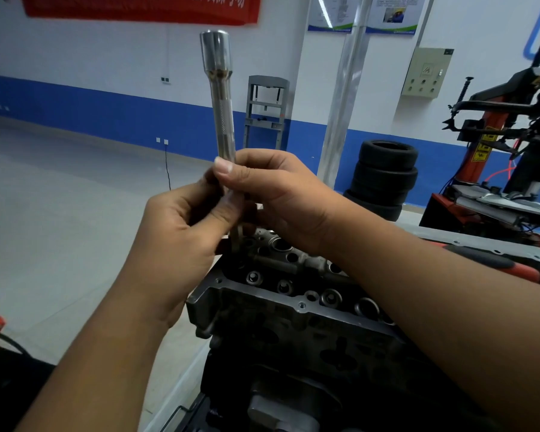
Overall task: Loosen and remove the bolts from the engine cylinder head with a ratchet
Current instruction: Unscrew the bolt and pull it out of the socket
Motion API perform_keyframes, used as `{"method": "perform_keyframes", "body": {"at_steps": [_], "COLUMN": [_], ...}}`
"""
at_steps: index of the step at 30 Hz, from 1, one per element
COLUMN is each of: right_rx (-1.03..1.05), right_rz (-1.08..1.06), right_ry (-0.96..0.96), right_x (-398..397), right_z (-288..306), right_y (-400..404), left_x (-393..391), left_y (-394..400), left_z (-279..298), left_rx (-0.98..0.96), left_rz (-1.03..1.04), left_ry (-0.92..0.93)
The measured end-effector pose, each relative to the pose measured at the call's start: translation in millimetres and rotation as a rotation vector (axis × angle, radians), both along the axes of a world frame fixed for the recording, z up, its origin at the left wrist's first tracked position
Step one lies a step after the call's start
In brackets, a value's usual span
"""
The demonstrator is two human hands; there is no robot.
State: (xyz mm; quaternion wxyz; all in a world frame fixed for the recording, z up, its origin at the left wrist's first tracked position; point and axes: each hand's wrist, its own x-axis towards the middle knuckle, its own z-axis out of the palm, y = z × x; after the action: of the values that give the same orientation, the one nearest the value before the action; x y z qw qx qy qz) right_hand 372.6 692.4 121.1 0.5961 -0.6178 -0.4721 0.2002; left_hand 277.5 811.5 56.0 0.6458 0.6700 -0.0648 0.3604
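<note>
Both bare forearms reach up and forward from the lower corners of the view, meeting in the middle. The left hand [181, 222] is raised with its back toward the camera, fingers curled inward and pinching the lower end of a chrome extension bar [222, 120]. The right hand [272, 194] comes in from the right, thumb up, its fingers wrapped round the same bar, touching the left fingertips.
</note>
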Motion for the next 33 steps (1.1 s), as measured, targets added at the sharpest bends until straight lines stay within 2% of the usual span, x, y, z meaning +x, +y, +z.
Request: {"method": "perform_keyframes", "body": {"at_steps": [2, 6, 8, 15, 21, 24, 26, 27, 31, 33], "right_rx": [-0.003, 0.004, 0.006, -0.003, 0.002, -0.010, -0.010, -0.009, -0.009, -0.007], "right_rz": [0.010, 0.008, 0.004, 0.000, 0.014, 0.013, 0.010, 0.013, 0.018, 0.017], "right_ry": [0.007, -0.001, -0.004, -0.009, -0.026, -0.038, -0.029, -0.025, -0.036, -0.037], "right_x": [-0.1, -0.4, 0.8, 1.3, -1.0, -0.7, -0.7, -0.8, -0.5, 0.2], "right_z": [0.1, 0.6, 0.1, 1.4, 0.1, 1.2, 1.3, 1.3, 0.3, -0.4], "right_y": [-0.7, -0.8, -0.4, -1.4, 0.3, -0.8, -1.4, -1.7, -0.3, 0.8], "left_x": [-0.3, 1.7, 2.0, 1.7, 3.5, 2.9, 2.1, 2.7, 4.2, 4.1], "left_y": [1.2, -3.8, -4.6, 0.8, -3.9, -1.9, -0.4, 0.3, -3.8, -3.4], "left_z": [0.1, -1.0, -2.5, -1.0, -3.4, -1.6, -1.3, -1.8, -2.0, -2.7], "left_rx": [-0.048, -0.020, -0.047, -0.061, -0.087, -0.033, -0.072, -0.080, -0.088, -0.108], "left_rz": [-0.092, 0.127, 0.173, -0.070, 0.174, 0.055, -0.076, -0.077, 0.125, 0.164], "left_ry": [-0.006, -0.032, -0.051, -0.027, -0.071, -0.049, -0.037, -0.032, -0.056, -0.078]}}
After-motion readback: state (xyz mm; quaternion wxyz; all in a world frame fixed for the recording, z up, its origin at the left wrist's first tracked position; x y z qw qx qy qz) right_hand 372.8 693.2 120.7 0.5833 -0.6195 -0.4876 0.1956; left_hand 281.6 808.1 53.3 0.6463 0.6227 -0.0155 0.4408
